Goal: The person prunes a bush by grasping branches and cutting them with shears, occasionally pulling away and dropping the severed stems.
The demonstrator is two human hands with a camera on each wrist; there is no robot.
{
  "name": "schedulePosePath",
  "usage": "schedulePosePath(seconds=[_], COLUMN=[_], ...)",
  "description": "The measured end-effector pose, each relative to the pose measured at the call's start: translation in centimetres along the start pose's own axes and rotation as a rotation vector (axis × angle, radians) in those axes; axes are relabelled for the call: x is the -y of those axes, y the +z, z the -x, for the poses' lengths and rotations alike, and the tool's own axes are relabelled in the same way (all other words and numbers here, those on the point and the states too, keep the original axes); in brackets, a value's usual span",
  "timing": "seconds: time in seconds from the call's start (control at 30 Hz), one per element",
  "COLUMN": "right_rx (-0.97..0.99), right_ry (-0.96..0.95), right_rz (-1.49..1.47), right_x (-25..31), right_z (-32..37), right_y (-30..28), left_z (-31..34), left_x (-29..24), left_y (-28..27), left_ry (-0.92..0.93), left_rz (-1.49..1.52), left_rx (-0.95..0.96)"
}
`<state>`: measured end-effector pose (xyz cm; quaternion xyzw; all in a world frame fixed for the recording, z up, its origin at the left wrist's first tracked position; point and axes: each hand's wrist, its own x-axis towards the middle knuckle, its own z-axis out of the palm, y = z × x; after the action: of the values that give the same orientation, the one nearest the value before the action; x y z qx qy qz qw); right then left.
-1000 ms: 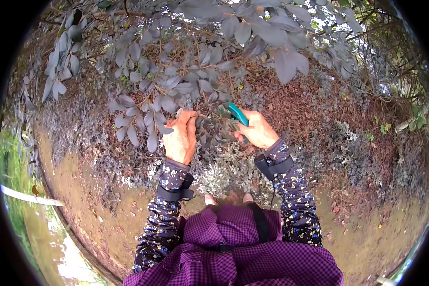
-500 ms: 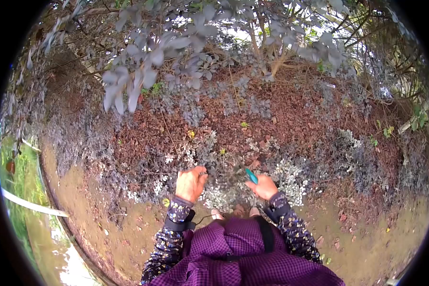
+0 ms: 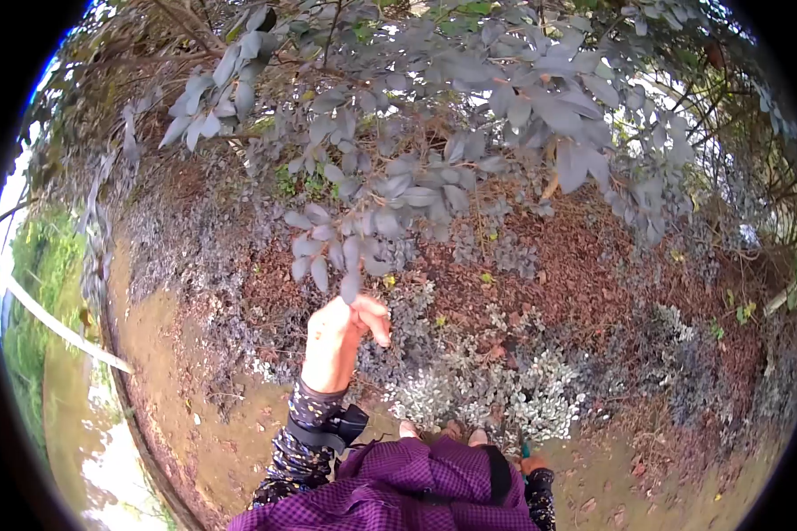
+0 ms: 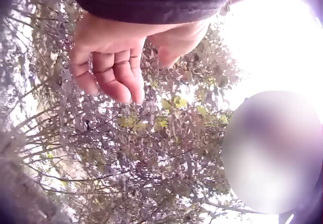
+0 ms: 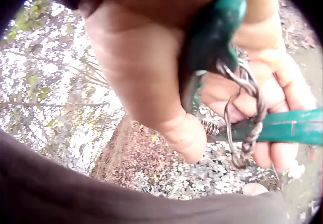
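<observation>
My left hand (image 3: 332, 341) is raised beneath a drooping branch tip with grey-purple leaves (image 3: 352, 257). Its fingers (image 4: 113, 85) hang loosely curled in the left wrist view, with nothing between them. Low by my right side, my right hand (image 3: 534, 464) holds green-handled pruning shears (image 5: 298, 126). In the right wrist view the two handles stand apart, a coil spring (image 5: 211, 128) shows between them, and a loop of twisted wire (image 5: 260, 103) hangs from one handle. The blades are hidden in that view.
Leafy branches (image 3: 540, 97) overhang the upper part of the head view. Reddish leaf litter (image 3: 558, 257) covers the ground ahead, with pale low foliage (image 3: 540, 398) just before my feet. A bare dirt strip (image 3: 177, 354) and a curb (image 3: 137, 425) run along the left.
Both hands first work together among the leaves, then drop lower. Now the left hand has risen again under the branch, while the right has moved down beside my body with the shears.
</observation>
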<state>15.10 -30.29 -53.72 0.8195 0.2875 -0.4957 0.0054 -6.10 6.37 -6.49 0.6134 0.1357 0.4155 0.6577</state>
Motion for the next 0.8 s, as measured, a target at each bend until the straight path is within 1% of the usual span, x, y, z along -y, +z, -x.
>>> schedulePosePath(seconds=[0.03, 0.07, 0.1, 0.13, 0.17, 0.23, 0.27, 0.3, 0.33, 0.37, 0.4, 0.47, 0.53, 0.57, 0.6, 0.67, 0.7, 0.73, 0.8], right_rx=[-0.165, -0.125, -0.083, -0.037, -0.042, -0.005, -0.013, -0.062, -0.107, -0.141, -0.177, -0.154, -0.176, -0.214, -0.251, -0.299, -0.278, -0.256, -0.231], right_ry=[0.174, 0.215, 0.224, 0.235, 0.232, 0.284, 0.285, 0.114, -0.054, -0.14, -0.225, -0.049, -0.065, -0.115, -0.163, -0.403, -0.484, -0.569, -0.75], right_rz=[-0.017, -0.027, -0.058, -0.087, -0.073, -0.132, -0.122, -0.036, 0.051, 0.062, 0.072, -0.249, -0.42, -0.545, -0.671, -0.771, -0.826, -0.882, -0.853], right_x=[0.9, -0.3, -1.0, -1.1, -0.5, 0.1, -0.1, -1.2, -2.2, -1.1, 2.4, 7.4, 12.9, 14.7, 16.1, 19.5, 21.4, 23.3, 26.7], right_z=[0.9, -0.4, -0.8, -1.0, -0.8, -0.6, -1.8, -4.5, -5.7, -3.6, 0.0, 3.5, 8.8, 10.0, 10.8, 14.0, 15.9, 17.9, 21.0], right_y=[0.7, 2.2, 3.3, 3.6, 3.3, 2.5, 2.2, 2.9, 3.3, 1.0, -3.1, -8.5, -13.5, -14.5, -15.4, -17.5, -18.7, -19.7, -21.0], left_z=[-0.6, -1.2, -1.4, -2.0, -2.7, -4.1, -4.6, -5.0, -5.4, -5.6, -5.9, -6.3, -6.6, -5.8, -5.9, -5.5, -5.1, -4.6, -3.9], left_x=[-1.2, -2.3, -3.5, -4.3, -4.9, -5.5, -5.8, -6.0, -6.4, -6.4, -6.5, -6.8, -5.8, -6.4, -5.5, -4.6, -3.9, -3.3, -1.9], left_y=[0.1, 0.4, 1.2, 1.6, 1.7, 2.2, 2.5, 3.0, 3.6, 4.0, 4.4, 4.8, 4.3, 5.2, 4.5, 4.2, 3.9, 3.2, 1.2], left_ry=[-0.011, -0.021, -0.026, -0.018, -0.04, -0.079, -0.097, -0.121, -0.145, -0.15, -0.156, -0.166, -0.171, -0.237, -0.222, -0.202, -0.206, -0.237, -0.299], left_rz=[0.105, 0.207, 0.222, 0.324, 0.402, 0.527, 0.575, 0.611, 0.604, 0.623, 0.642, 0.615, 0.584, 0.566, 0.615, 0.563, 0.58, 0.571, 0.593], left_rx=[0.002, 0.006, -0.035, -0.01, 0.017, 0.073, 0.103, 0.117, 0.142, 0.145, 0.152, 0.134, 0.211, 0.005, 0.075, 0.063, 0.068, 0.017, -0.062])
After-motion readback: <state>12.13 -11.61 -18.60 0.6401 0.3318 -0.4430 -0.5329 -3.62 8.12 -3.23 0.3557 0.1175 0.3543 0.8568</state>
